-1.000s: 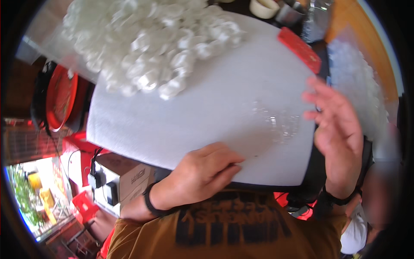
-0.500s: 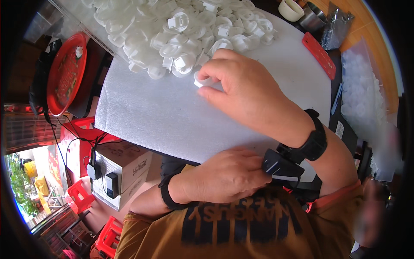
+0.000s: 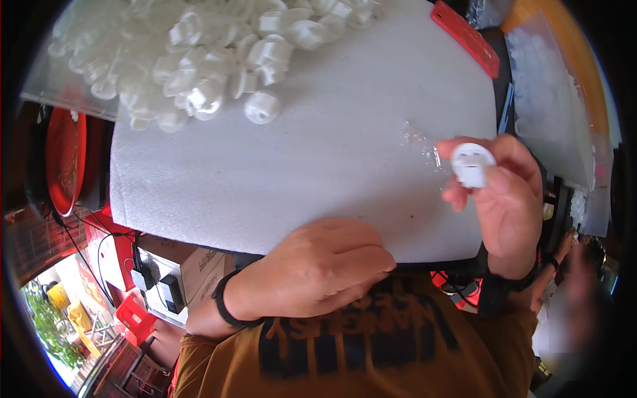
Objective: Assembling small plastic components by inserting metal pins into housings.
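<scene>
Pale-grey foam sheeting (image 3: pixel 292 172) spreads beyond the curled left hand (image 3: pixel 325 268), its hold impossible to tell, while near right the right hand (image 3: pixel 511 202) pinches a round white plastic piece (image 3: pixel 472 158), best steadied lightly by its rim, with white plastic pieces (image 3: pixel 212 60) heaped far left.

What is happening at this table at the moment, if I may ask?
A person's right hand holds a small round white piece between thumb and fingers, over the right side of a pale sheet. The left hand is curled at the sheet's near edge; whether it holds anything is hidden. A heap of white pieces lies at the far left, and tiny shiny bits lie near the right hand.
</scene>
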A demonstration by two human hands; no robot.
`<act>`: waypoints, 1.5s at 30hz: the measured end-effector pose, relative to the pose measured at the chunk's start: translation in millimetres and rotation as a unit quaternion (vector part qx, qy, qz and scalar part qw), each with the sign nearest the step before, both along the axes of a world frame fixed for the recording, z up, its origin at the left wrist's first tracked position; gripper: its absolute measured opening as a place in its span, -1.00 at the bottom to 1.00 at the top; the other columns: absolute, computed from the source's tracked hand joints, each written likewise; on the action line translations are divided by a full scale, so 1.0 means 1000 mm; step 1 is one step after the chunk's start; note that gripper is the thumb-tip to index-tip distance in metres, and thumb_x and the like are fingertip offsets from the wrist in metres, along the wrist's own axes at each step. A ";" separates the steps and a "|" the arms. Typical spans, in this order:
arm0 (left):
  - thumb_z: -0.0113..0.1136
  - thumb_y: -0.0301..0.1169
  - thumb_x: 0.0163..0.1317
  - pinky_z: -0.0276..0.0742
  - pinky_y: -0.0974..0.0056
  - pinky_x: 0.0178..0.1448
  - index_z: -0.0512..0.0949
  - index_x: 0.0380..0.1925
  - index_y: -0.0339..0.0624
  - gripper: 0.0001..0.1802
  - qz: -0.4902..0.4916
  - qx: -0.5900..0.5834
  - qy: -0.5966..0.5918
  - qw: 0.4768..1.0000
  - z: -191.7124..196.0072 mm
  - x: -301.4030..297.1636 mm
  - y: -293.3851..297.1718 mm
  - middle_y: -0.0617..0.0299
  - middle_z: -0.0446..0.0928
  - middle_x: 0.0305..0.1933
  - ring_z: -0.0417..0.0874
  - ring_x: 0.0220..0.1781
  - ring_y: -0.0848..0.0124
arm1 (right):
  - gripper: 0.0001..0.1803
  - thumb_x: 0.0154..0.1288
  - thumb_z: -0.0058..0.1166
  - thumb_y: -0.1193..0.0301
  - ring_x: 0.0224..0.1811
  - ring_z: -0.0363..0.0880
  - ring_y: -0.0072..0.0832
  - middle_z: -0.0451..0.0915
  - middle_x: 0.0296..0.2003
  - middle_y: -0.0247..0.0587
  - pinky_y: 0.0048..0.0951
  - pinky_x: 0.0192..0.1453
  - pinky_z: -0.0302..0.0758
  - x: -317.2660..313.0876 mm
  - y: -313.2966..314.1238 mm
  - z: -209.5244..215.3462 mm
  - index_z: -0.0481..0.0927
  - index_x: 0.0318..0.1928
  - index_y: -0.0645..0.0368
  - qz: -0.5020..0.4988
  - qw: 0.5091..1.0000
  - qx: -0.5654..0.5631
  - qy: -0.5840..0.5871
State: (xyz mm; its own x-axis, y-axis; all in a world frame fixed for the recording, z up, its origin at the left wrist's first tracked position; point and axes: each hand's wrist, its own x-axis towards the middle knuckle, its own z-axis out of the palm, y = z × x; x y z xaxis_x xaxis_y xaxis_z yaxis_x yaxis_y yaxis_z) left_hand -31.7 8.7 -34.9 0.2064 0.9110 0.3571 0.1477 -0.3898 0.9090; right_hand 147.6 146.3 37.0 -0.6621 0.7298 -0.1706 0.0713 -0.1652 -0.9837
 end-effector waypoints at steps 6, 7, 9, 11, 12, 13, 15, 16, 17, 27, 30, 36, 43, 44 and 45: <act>0.21 -0.59 0.00 0.45 0.30 -0.37 0.54 -0.35 -0.32 -0.84 0.098 -0.120 0.153 0.976 0.028 0.020 0.020 0.08 0.51 -0.43 0.56 -0.41 0.21 | -0.78 0.17 -0.01 0.38 -0.45 0.57 -0.37 0.55 -0.16 0.17 -0.46 -0.32 0.52 0.059 -0.023 -0.036 0.39 -0.24 0.26 -0.169 0.970 -0.119 0.130; 0.19 -0.58 0.02 0.44 0.31 -0.38 0.53 -0.33 -0.33 -0.84 0.137 -0.180 0.185 0.956 0.033 0.025 0.023 0.08 0.49 -0.46 0.55 -0.44 0.22 | -0.77 0.16 0.00 0.39 -0.44 0.57 -0.36 0.54 -0.16 0.16 -0.45 -0.31 0.54 0.064 -0.026 -0.041 0.38 -0.22 0.26 -0.166 0.966 -0.132 0.146; 0.18 -0.58 0.04 0.40 0.35 -0.40 0.52 -0.27 -0.34 -0.80 0.128 -0.199 0.200 0.951 0.039 0.030 0.030 0.11 0.46 -0.47 0.51 -0.49 0.31 | -0.70 0.14 0.06 0.40 -0.43 0.58 -0.36 0.53 -0.15 0.15 -0.44 -0.33 0.55 0.072 -0.030 -0.049 0.38 -0.15 0.28 -0.164 0.960 -0.167 0.155; 0.17 -0.59 0.03 0.38 0.39 -0.40 0.52 -0.24 -0.33 -0.77 0.143 -0.290 0.169 0.931 0.049 0.036 0.033 0.16 0.46 -0.45 0.47 -0.49 0.42 | -0.57 0.12 0.14 0.40 -0.40 0.59 -0.35 0.52 -0.14 0.13 -0.45 -0.33 0.55 0.076 -0.031 -0.054 0.35 -0.03 0.31 -0.141 0.951 -0.191 0.197; 0.15 -0.61 0.03 0.36 0.42 -0.36 0.52 -0.21 -0.33 -0.74 0.149 -0.312 0.175 0.922 0.052 0.037 0.034 0.20 0.46 -0.40 0.44 -0.46 0.50 | -0.46 0.11 0.19 0.40 -0.37 0.60 -0.37 0.51 -0.13 0.11 -0.44 -0.28 0.57 0.081 -0.030 -0.058 0.31 0.05 0.34 -0.128 0.942 -0.214 0.224; 0.15 -0.61 0.03 0.36 0.42 -0.36 0.52 -0.21 -0.33 -0.74 0.148 -0.317 0.183 0.919 0.051 0.037 0.037 0.20 0.46 -0.40 0.44 -0.46 0.50 | -0.46 0.11 0.19 0.40 -0.37 0.60 -0.37 0.51 -0.13 0.11 -0.44 -0.28 0.57 0.083 -0.028 -0.060 0.31 0.05 0.34 -0.131 0.939 -0.221 0.230; 0.17 -0.54 0.08 0.43 0.34 -0.44 0.48 -0.18 -0.33 -0.73 0.184 -0.233 0.234 0.926 0.049 0.039 0.041 0.08 0.48 -0.37 0.51 -0.49 0.34 | -0.47 0.10 0.19 0.43 -0.33 0.59 -0.39 0.51 -0.12 0.10 -0.44 -0.24 0.57 0.086 -0.026 -0.063 0.31 0.06 0.35 -0.090 0.922 -0.269 0.264; 0.18 -0.55 0.06 0.42 0.36 -0.41 0.47 -0.17 -0.36 -0.72 0.211 -0.247 0.249 0.912 0.054 0.041 0.046 0.08 0.48 -0.32 0.48 -0.49 0.37 | -0.47 0.10 0.19 0.43 -0.33 0.59 -0.39 0.51 -0.12 0.10 -0.44 -0.24 0.57 0.086 -0.025 -0.065 0.31 0.06 0.35 -0.088 0.920 -0.275 0.266; 0.17 -0.57 0.05 0.41 0.36 -0.39 0.48 -0.17 -0.35 -0.71 0.240 -0.234 0.271 0.902 0.056 0.047 0.053 0.08 0.48 -0.29 0.49 -0.48 0.38 | -0.48 0.11 0.17 0.47 -0.28 0.58 -0.40 0.48 -0.09 0.09 -0.43 -0.19 0.56 0.087 -0.024 -0.067 0.30 0.06 0.37 -0.062 0.915 -0.276 0.288; 0.12 -0.55 0.13 0.41 0.36 -0.36 0.47 -0.28 -0.33 -0.85 0.358 -0.268 0.299 0.843 0.041 0.057 0.087 0.10 0.47 -0.40 0.51 -0.47 0.41 | -0.50 0.13 0.12 0.62 -0.08 0.51 -0.47 0.41 -0.01 0.04 -0.47 0.00 0.46 0.096 -0.019 -0.072 0.29 0.09 0.41 0.028 0.877 -0.312 0.364; 0.12 -0.55 0.13 0.41 0.36 -0.37 0.46 -0.34 -0.33 -0.90 0.336 -0.252 0.300 0.857 0.037 0.056 0.091 0.12 0.46 -0.41 0.50 -0.47 0.42 | -0.51 0.14 0.11 0.63 -0.08 0.50 -0.48 0.41 0.00 0.03 -0.48 0.02 0.42 0.099 -0.019 -0.071 0.29 0.09 0.41 0.035 0.874 -0.321 0.363; 0.13 -0.56 0.11 0.41 0.36 -0.38 0.46 -0.44 -0.30 -0.95 0.333 -0.217 0.349 0.849 0.039 0.060 0.085 0.16 0.44 -0.47 0.48 -0.50 0.42 | -0.52 0.14 0.10 0.64 -0.07 0.50 -0.48 0.41 0.00 0.02 -0.48 0.01 0.42 0.099 -0.019 -0.071 0.30 0.09 0.41 0.038 0.878 -0.316 0.357; 0.15 -0.60 0.06 0.36 0.39 -0.45 0.47 -0.45 -0.27 -0.94 0.316 -0.249 0.318 0.859 0.039 0.065 0.054 0.20 0.43 -0.51 0.46 -0.55 0.45 | -0.51 0.14 0.11 0.63 -0.07 0.51 -0.46 0.41 0.00 0.07 -0.48 0.00 0.44 0.096 -0.019 -0.074 0.29 0.09 0.45 0.036 0.881 -0.302 0.363; 0.15 -0.62 0.06 0.36 0.40 -0.46 0.47 -0.45 -0.27 -0.93 0.322 -0.232 0.318 0.861 0.038 0.064 0.050 0.20 0.43 -0.50 0.46 -0.56 0.46 | -0.50 0.13 0.11 0.62 -0.08 0.51 -0.45 0.41 0.00 0.09 -0.48 -0.01 0.45 0.095 -0.019 -0.074 0.29 0.08 0.46 0.033 0.883 -0.298 0.361; 0.14 -0.63 0.05 0.35 0.41 -0.47 0.47 -0.45 -0.28 -0.93 0.329 -0.215 0.318 0.863 0.037 0.063 0.047 0.20 0.44 -0.49 0.45 -0.56 0.48 | -0.50 0.13 0.11 0.62 -0.08 0.51 -0.45 0.41 0.00 0.09 -0.48 -0.01 0.45 0.094 -0.020 -0.074 0.29 0.08 0.46 0.035 0.884 -0.300 0.358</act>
State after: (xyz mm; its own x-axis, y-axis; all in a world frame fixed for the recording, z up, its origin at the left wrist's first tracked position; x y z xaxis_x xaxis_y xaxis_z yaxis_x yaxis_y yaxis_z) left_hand 31.6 56.0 2.0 -0.3765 0.9256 -0.0385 0.7303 0.3221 0.6024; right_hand 242.0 126.5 -36.7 -0.7963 0.6041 -0.0323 -0.5034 -0.6912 -0.5185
